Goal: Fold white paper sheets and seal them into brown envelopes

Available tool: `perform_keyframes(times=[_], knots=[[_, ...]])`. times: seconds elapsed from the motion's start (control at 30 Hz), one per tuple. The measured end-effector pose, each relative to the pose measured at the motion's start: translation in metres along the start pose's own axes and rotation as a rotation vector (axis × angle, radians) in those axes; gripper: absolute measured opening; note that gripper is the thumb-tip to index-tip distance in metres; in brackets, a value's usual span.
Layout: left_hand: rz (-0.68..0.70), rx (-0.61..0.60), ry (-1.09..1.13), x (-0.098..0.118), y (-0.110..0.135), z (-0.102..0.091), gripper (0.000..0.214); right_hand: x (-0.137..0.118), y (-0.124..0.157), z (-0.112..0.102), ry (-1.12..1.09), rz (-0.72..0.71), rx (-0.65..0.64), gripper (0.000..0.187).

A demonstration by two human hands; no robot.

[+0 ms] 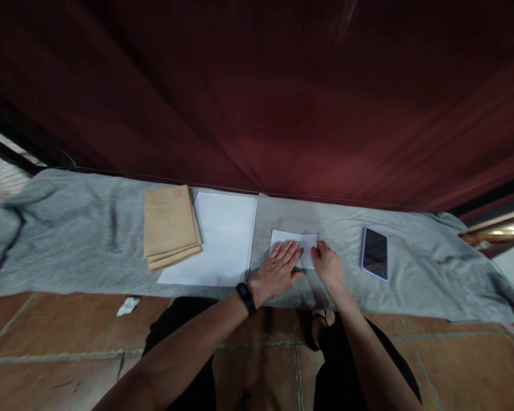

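Note:
A small white piece of paper [307, 242], which looks folded, lies on the grey cloth in front of me. My left hand [281, 265] rests flat on its left part with the fingers stretched out, and a black band circles that wrist. At the paper's right edge, my right hand [326, 264] has its fingers curled in, with the thumb on the paper and the edge between thumb and fingers. Left of my hands lies a stack of larger white sheets [229, 240]. Brown envelopes [170, 222] are piled partly over those sheets.
A phone [375, 254] in a purple case lies to the right of my hands. The grey cloth [89, 228] covers a long, narrow surface. Behind it hangs a dark red curtain [282, 114]. A crumpled white scrap [128, 306] is on the tiled floor [77, 328].

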State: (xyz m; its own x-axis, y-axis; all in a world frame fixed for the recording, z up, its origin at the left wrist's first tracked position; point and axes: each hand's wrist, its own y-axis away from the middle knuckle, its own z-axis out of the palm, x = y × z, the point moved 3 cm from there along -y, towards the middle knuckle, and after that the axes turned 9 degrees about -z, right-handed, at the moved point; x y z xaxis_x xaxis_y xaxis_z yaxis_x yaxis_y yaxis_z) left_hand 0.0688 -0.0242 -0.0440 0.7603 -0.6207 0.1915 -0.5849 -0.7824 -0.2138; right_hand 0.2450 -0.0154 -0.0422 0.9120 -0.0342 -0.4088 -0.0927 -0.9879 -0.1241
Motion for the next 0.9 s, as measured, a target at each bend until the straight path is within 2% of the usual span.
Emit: perform_keyframes(times=[0.07,0.17,0.27,0.33,0.43,0.9], knots=[[-0.01,-0.013,0.005,0.0,0.002,0.003,0.065,-0.003,0.002,-0.001,-0.01,-0.025,0.083,0.04],[-0.009,-0.027,0.002,0.0,0.002,0.002,0.067,-0.014,0.006,0.002,-0.103,-0.142,0.163,0.05],[0.005,-0.054,-0.011,0.001,0.002,0.001,0.065,-0.032,0.015,0.015,-0.284,-0.269,0.057,0.056],[0.017,-0.07,-0.023,0.002,0.002,0.0,0.063,-0.042,0.022,0.025,-0.327,-0.32,-0.033,0.061],[0.031,-0.076,-0.029,0.002,0.003,0.002,0.066,-0.046,0.029,0.033,-0.278,-0.364,-0.087,0.065],[-0.074,-0.043,0.005,-0.006,0.003,0.004,0.061,-0.03,0.033,0.03,0.031,-0.407,-0.054,0.061]])
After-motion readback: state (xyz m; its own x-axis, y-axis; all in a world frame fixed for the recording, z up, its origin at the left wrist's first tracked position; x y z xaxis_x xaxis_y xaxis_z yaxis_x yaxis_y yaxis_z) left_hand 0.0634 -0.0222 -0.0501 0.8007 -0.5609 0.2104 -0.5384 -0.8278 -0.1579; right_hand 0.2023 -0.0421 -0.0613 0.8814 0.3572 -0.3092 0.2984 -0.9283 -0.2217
